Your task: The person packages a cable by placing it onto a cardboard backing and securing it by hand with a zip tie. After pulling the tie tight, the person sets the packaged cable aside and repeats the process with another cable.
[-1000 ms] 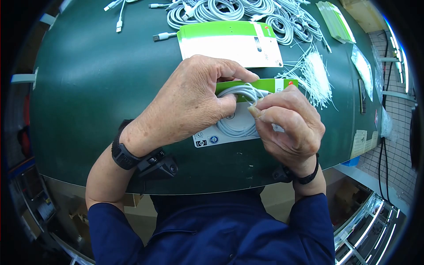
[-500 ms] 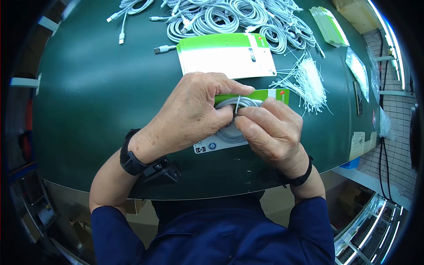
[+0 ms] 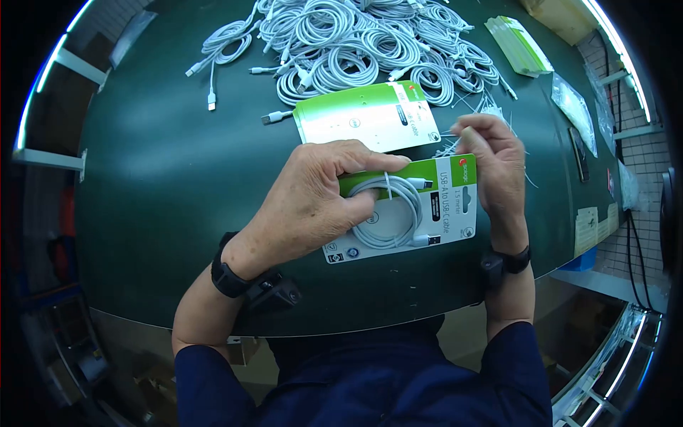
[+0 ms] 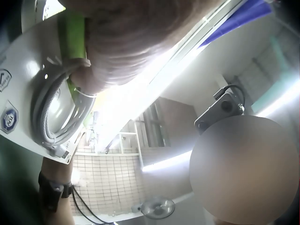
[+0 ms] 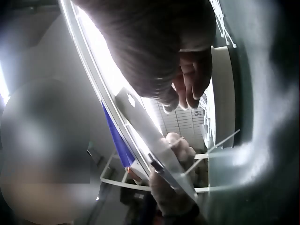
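My left hand (image 3: 313, 192) grips a green and white cable card (image 3: 452, 206) at its left side, thumb in front over the coil and index finger along the top edge. A pale grey USB cable (image 3: 417, 210) lies coiled on the card, its two plugs pointing right. Around the top of the coil runs a white cable tie (image 3: 388, 186); its thin tail (image 5: 213, 152) sticks out behind the card in the right wrist view. Off the card's upper right corner, my right hand (image 3: 501, 160) hangs with fingers loosely bent and nothing seen between them.
Behind the held card lies a stack of cards (image 3: 356, 127), with a heap of coiled cables (image 3: 334, 35) beyond. Loose cable ties (image 3: 491, 108) lie behind the right hand. Farther right are another card stack (image 3: 519, 46) and a plastic bag (image 3: 573, 114).
My right hand has left the coil and moved right and up, past the card's edge. The tie now loops across the coil. My left hand keeps its hold on the card.
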Motion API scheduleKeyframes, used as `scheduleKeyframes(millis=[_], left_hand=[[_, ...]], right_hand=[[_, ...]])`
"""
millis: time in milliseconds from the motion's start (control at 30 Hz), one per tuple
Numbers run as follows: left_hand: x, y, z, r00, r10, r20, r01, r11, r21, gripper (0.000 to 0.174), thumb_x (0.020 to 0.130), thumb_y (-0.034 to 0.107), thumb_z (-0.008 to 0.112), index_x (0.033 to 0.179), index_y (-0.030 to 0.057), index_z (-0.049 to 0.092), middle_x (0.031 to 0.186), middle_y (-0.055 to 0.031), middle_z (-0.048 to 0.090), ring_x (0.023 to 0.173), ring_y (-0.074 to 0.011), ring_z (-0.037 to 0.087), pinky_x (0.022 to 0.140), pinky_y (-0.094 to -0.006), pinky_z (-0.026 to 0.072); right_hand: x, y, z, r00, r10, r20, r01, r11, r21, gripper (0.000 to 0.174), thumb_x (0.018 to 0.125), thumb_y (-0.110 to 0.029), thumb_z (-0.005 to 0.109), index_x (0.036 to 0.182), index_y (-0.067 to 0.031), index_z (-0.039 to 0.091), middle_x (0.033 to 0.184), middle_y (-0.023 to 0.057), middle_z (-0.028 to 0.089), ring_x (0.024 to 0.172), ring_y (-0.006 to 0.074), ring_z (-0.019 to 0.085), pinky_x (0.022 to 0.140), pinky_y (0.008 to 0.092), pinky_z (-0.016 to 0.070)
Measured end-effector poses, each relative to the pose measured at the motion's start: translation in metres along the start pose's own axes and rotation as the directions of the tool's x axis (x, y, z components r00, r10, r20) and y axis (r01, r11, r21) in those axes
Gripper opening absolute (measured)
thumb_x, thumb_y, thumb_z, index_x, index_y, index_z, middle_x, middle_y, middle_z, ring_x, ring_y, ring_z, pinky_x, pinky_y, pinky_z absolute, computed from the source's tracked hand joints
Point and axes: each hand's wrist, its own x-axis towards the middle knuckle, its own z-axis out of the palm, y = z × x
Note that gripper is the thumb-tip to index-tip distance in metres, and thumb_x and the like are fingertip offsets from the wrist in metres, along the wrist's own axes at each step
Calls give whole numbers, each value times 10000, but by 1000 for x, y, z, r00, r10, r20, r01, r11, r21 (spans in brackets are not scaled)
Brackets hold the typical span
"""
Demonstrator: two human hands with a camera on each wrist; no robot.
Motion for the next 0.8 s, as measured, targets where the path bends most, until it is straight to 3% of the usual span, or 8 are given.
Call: scheduleKeyframes(millis=[33, 133, 233, 400, 500, 633, 733, 800], left_hand=[[-1, 3, 1, 1000, 1, 7, -1, 1000, -7, 522, 810, -126, 604, 1278, 35, 771, 1105, -84, 762, 970, -122, 712, 887, -267, 581], [-2, 8, 2, 1000, 18, 16, -18, 1000, -22, 547, 786, -140, 592, 1274, 29, 771, 1081, -74, 761, 954, -119, 709, 878, -270, 585], [-4, 11, 2, 999, 35, 12, -35, 999, -3, 551, 782, -147, 596, 1274, 27, 771, 1065, -71, 763, 951, -115, 708, 877, -271, 586], [-3, 12, 3, 999, 19, 27, -19, 1000, 18, 545, 784, -151, 612, 1275, 25, 770, 1051, -68, 761, 950, -116, 706, 894, -279, 583], [-3, 11, 3, 998, 38, 40, -40, 998, 47, 539, 784, -151, 616, 1272, 19, 769, 1057, -69, 763, 952, -120, 705, 912, -288, 579], [-2, 8, 6, 998, 26, 56, -28, 999, 45, 555, 773, -150, 615, 1281, 17, 763, 1071, -79, 765, 967, -130, 707, 935, -299, 576], [-2, 6, 9, 995, 54, 78, -61, 995, 82, 589, 757, -146, 612, 1307, 17, 746, 1071, -94, 764, 980, -140, 714, 942, -303, 577], [-2, 6, 11, 989, 93, 111, -109, 983, 148, 618, 745, -142, 608, 1328, 19, 731, 1069, -104, 763, 986, -147, 720, 944, -308, 580]], right_hand=[[-1, 3, 4, 991, 85, 107, -92, 993, 68, 168, 1005, -66, 702, 1158, 4, 699, 1034, 78, 734, 800, 82, 653, 739, 239, 548], [-6, 6, 21, 842, -207, 498, 259, 965, -35, 413, 882, -144, 850, 1243, -7, 703, 1102, 77, 761, 932, 137, 720, 823, 290, 603], [-13, 31, 22, 755, -180, 631, 135, 984, 119, 683, 747, -185, 947, 1348, -33, 658, 1192, 75, 743, 1024, 167, 723, 883, 329, 608], [-31, 52, 25, 819, -310, 483, 197, 942, 271, 847, 687, -177, 977, 1430, -47, 592, 1237, 79, 719, 1093, 157, 703, 940, 314, 592], [-25, 65, 22, 803, -260, 535, 173, 963, 208, 734, 705, -168, 962, 1348, -46, 631, 1170, 64, 717, 1037, 162, 702, 883, 306, 589], [-7, 33, 27, 692, -344, 635, 510, 855, -92, 420, 754, -115, 893, 1113, -46, 686, 989, 55, 685, 860, 183, 672, 713, 317, 552], [-6, 32, 37, 740, -453, 497, 540, 841, -36, 228, 781, -66, 818, 939, -45, 654, 853, 49, 627, 726, 193, 610, 615, 333, 496], [-5, 28, 33, 773, -419, 476, 533, 837, -128, 195, 781, -25, 786, 917, -42, 648, 823, 48, 624, 700, 190, 614, 602, 321, 496]])
